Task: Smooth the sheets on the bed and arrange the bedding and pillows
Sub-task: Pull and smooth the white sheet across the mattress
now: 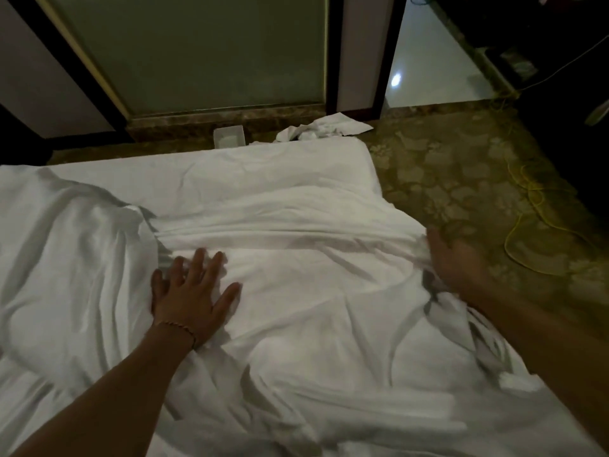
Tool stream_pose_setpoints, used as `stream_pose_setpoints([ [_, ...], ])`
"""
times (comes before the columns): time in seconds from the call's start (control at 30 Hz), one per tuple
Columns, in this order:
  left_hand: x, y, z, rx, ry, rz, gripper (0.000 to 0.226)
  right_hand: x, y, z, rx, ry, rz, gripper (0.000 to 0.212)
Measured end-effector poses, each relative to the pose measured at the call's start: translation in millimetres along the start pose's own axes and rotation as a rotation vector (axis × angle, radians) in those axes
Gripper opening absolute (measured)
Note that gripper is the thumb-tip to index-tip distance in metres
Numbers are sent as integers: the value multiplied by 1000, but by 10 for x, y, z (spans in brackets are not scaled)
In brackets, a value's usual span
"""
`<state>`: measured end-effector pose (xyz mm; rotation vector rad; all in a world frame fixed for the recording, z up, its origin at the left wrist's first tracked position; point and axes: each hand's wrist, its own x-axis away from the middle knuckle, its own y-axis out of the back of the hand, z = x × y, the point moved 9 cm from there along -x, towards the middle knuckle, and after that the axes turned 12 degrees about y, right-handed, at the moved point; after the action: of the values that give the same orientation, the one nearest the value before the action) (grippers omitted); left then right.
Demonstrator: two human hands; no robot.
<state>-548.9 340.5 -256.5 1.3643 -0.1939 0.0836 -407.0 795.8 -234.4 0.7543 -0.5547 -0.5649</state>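
Observation:
A rumpled white sheet (296, 291) covers the bed (230, 166), with deep folds across the middle and a raised bulge at the left. My left hand (191, 295) lies flat on the sheet with its fingers spread, pressing the cloth near the centre. My right hand (454, 258) is blurred at the bed's right edge, against the bunched edge of the sheet; its fingers are hidden by the blur. No pillow is in view.
A crumpled white cloth (323, 128) lies on the patterned carpet (461, 179) past the bed's far corner. A small white box (229, 137) stands by the marble sill of a frosted glass door (204, 51). A yellow cable (530, 225) loops on the carpet at the right.

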Motion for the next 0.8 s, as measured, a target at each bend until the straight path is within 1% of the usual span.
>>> stream_pose_setpoints([
  [0.07,27,31,-22,22,4,-2,88,83,-14,0,38,-13,70,79],
  [0.13,81,88,-37,31,8,-18,89,173,-4,-86,18,-53,82,75],
  [0.2,132,117,-33,16,7,-16,90,205,108,-83,8,-27,18,63],
  [0.23,163,126,-23,14,6,-14,91,195,222,-33,40,8,-16,57],
  [0.27,188,132,-17,15,4,-10,91,168,358,31,89,49,-40,56],
  [0.3,215,133,3,16,5,-2,91,120,482,66,137,85,-53,59],
  [0.4,321,129,89,-12,23,19,91,4,766,-4,269,110,-82,67],
  [0.47,415,116,193,-3,40,25,93,33,641,-184,355,95,-44,69],
  [0.53,503,58,296,10,41,44,92,124,306,-432,378,57,67,65],
  [0.57,535,31,365,7,42,45,91,173,137,-534,413,30,133,62],
  [0.6,544,12,406,-2,41,44,89,183,54,-583,477,23,159,63],
  [0.63,540,-6,429,-11,35,47,88,140,27,-544,545,47,139,69],
  [0.67,526,-15,437,-14,31,49,86,114,55,-414,559,69,80,75],
  [0.7,511,-13,424,-4,27,44,86,122,95,-169,559,132,-3,74],
  [0.73,513,-12,407,10,24,36,85,235,100,229,584,263,-84,65],
  [0.77,521,-6,387,21,18,29,86,428,-33,637,588,444,-121,57],
  [0.8,539,-12,357,29,9,29,86,700,-202,1037,563,620,-106,57],
])
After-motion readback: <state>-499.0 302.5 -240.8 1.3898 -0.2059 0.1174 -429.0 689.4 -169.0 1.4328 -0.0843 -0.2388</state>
